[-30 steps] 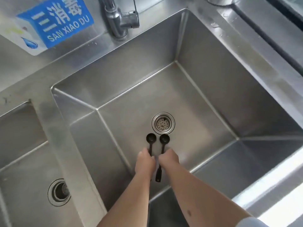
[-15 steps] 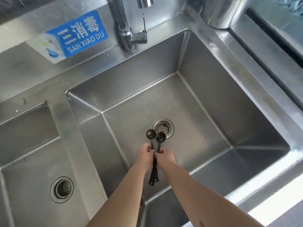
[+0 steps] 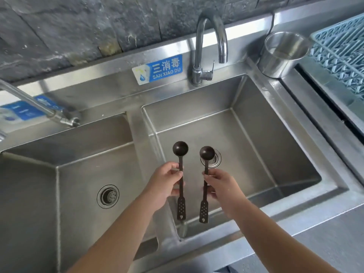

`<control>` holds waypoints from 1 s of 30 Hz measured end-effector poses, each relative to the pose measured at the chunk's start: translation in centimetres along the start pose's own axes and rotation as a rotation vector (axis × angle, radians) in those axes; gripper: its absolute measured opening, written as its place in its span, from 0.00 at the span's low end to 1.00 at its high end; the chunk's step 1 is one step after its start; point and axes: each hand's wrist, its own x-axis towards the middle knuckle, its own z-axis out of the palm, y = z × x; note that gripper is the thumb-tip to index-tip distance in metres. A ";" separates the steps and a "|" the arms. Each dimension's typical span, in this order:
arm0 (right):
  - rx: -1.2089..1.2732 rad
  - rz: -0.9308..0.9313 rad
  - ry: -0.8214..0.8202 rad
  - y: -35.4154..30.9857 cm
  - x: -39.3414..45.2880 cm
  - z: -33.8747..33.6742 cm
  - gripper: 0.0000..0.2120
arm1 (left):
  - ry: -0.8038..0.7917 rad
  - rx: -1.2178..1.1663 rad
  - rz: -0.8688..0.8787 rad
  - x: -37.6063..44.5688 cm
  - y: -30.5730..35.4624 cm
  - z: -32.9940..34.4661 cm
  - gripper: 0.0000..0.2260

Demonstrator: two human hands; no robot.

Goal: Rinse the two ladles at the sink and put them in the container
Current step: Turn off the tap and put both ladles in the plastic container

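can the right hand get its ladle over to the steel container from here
Probably yes: the right hand holds its ladle above the basin, and nothing stands between it and the open-topped container at the far right corner.

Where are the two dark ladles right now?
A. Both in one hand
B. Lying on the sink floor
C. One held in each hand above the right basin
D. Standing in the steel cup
C: the left hand holds one dark ladle and the right hand the other ladle, above the right steel basin.

Brushed steel everywhere, dull sheen.
The sink (image 3: 246, 99) and container (image 3: 279, 56) are stainless metal; the faucet (image 3: 211, 42) glossy chrome; the ladles (image 3: 180, 182) dark matt; the wall (image 3: 78, 26) rough stone.
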 end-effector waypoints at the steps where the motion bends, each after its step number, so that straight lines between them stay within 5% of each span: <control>1: -0.011 -0.017 -0.015 -0.6 -1.4 0.7 0.07 | 0.004 -0.004 0.009 -1.6 0.2 -1.0 0.07; 14: -0.070 -0.166 -0.171 0.8 -14.5 12.5 0.07 | -0.017 -0.125 0.247 -15.3 -3.2 -13.1 0.09; 21: -0.027 -0.190 -0.055 5.7 -19.8 13.9 0.06 | -0.144 -0.076 0.208 -18.2 -5.9 -15.4 0.09; 30: 0.178 -0.268 0.185 12.0 -28.8 8.6 0.04 | -0.436 0.149 0.176 -22.0 -7.5 -8.2 0.08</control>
